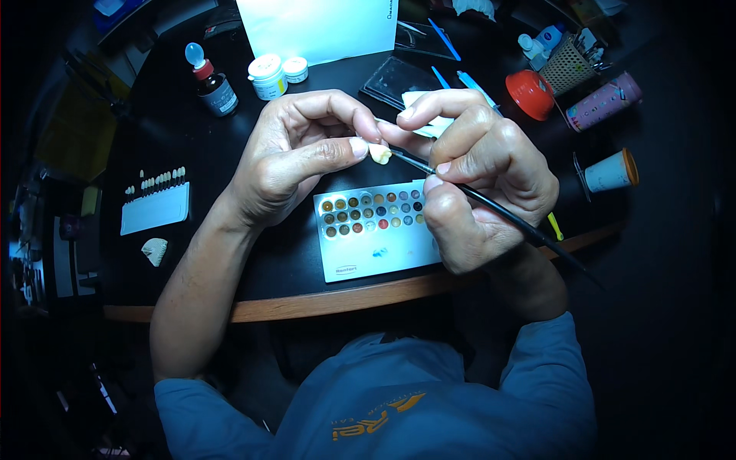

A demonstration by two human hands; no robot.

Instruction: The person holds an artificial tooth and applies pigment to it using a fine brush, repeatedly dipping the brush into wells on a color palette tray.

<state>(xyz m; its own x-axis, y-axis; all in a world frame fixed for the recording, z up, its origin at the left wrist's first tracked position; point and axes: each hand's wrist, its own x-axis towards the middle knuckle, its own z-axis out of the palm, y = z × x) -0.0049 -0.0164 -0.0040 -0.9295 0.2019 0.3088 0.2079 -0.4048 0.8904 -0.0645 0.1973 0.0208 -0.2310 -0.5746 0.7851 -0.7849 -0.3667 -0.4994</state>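
Between the thumb and forefinger of my left hand [287,157] is a small cream-coloured dental crown [379,154], held up above the desk. My right hand [491,176] pinches a thin black paintbrush [498,207] near its front end. The brush tip meets the crown's right side, or comes very close to it; I cannot tell which. Below both hands lies a white paint palette [368,257] with rows of small round wells in browns, yellows, greys and red. Blue smears mark its bare part. My right hand hides the palette's right end.
A tooth shade guide [156,207] lies at left. Behind my hands stand a dropper bottle [218,88], a white jar [267,77] and a bright white panel [318,31]. At right are a red bowl [530,96], a pink patterned cylinder [604,101] and a paper cup [611,170].
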